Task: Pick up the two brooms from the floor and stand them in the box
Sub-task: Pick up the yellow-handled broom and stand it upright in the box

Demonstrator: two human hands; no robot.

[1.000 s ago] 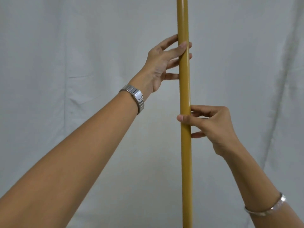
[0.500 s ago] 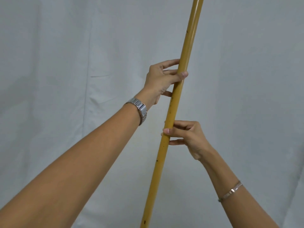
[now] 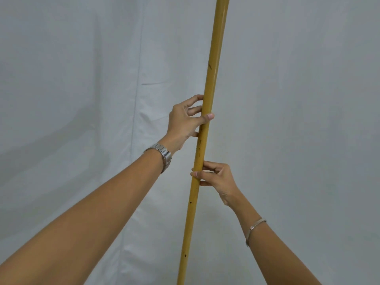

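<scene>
A long yellow broom handle [image 3: 212, 64] runs nearly upright through the middle of the head view, its top leaning slightly right. Its head and its upper end lie outside the frame. My left hand [image 3: 186, 119], with a metal watch on the wrist, grips the handle higher up, thumb across the front. My right hand [image 3: 216, 177], with a thin bracelet on the wrist, pinches the handle lower down. The box and the second broom are out of sight.
A white cloth backdrop [image 3: 82, 99] with vertical creases fills the whole background behind the handle. The floor is outside the view.
The handle tilted with its top to the right, then swung back closer to upright. Both hands kept their grip and sit lower in the frame than a second ago.
</scene>
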